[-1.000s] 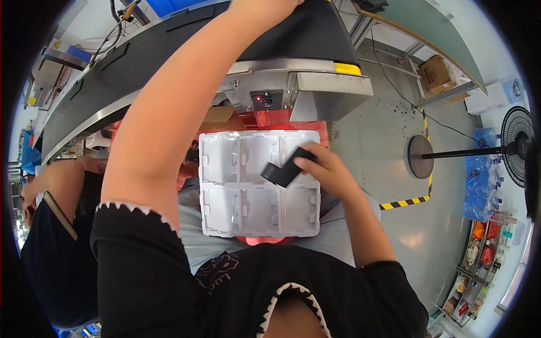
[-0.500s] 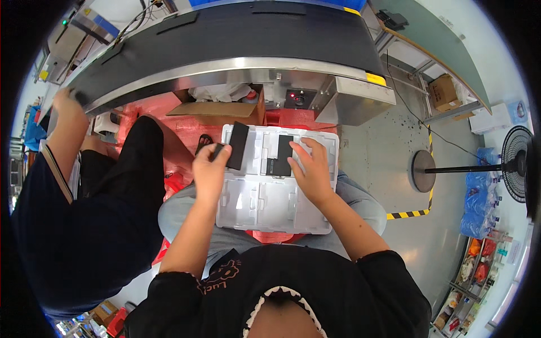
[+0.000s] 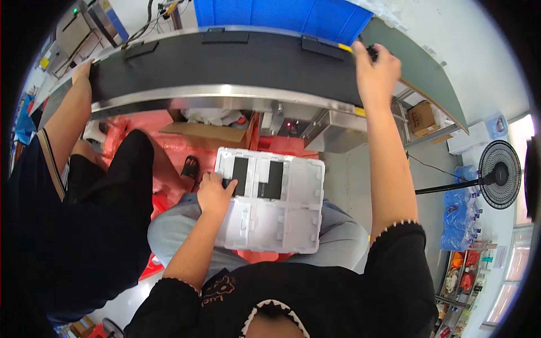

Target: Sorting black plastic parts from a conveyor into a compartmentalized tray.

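Note:
A white plastic tray (image 3: 267,201) divided into compartments rests across my lap. My left hand (image 3: 215,193) is at its far left compartment, thumb and fingers closed on a small dark part. That part meets the near end of a flat black rectangular piece (image 3: 240,168) lying in the compartment. A second flat black piece (image 3: 275,179) lies in the compartment to the right. My right arm stretches far forward, with my right hand (image 3: 378,73) at the conveyor's right end by the green table. Its fingers curl around a black object (image 3: 372,53), mostly hidden.
A black conveyor belt (image 3: 225,65) runs across ahead, with flat black pieces along its far edge and a blue bin (image 3: 282,16) behind. Under it sits an open cardboard box (image 3: 211,132). A co-worker's arm (image 3: 67,112) reaches the belt at left. A fan (image 3: 499,173) stands right.
My right hand has left the tray and reached forward to the conveyor's right end. The black piece by my left hand has gone down into the far left compartment. The view has tilted up.

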The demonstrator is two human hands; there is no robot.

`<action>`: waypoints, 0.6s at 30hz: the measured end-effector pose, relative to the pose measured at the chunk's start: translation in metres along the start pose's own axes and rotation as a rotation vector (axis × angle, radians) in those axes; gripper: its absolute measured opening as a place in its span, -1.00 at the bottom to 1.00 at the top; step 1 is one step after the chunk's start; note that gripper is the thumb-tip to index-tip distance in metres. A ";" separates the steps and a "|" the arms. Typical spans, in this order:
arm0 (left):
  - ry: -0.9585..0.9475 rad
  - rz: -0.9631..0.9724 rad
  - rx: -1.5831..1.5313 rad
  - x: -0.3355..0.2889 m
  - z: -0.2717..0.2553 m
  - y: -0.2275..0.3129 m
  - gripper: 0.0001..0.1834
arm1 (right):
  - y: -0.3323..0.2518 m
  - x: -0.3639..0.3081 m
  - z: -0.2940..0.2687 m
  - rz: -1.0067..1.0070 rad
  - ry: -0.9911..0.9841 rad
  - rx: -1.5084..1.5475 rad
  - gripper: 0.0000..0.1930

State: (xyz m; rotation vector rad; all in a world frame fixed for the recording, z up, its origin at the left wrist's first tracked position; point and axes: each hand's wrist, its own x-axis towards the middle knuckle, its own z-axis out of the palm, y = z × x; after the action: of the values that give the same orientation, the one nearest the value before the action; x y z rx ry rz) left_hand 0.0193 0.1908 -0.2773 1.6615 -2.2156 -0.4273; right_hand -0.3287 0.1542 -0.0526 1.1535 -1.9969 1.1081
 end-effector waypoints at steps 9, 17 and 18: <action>0.014 0.252 -0.203 0.041 -0.061 0.030 -0.57 | 0.095 0.036 0.106 0.590 -0.410 0.031 -0.42; 0.460 0.712 0.005 0.261 -0.115 0.147 -0.53 | 0.015 0.002 -0.027 0.570 -0.162 1.122 -0.55; 0.420 0.685 0.150 0.286 -0.100 0.146 -0.41 | 0.006 -0.009 -0.047 0.568 -0.240 1.169 -0.56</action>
State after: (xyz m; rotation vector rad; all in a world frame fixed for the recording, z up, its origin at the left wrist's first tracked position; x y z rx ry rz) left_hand -0.1368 -0.0482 -0.0990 0.8394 -2.3273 0.2486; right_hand -0.3270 0.2008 -0.0386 1.2522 -1.8484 2.7534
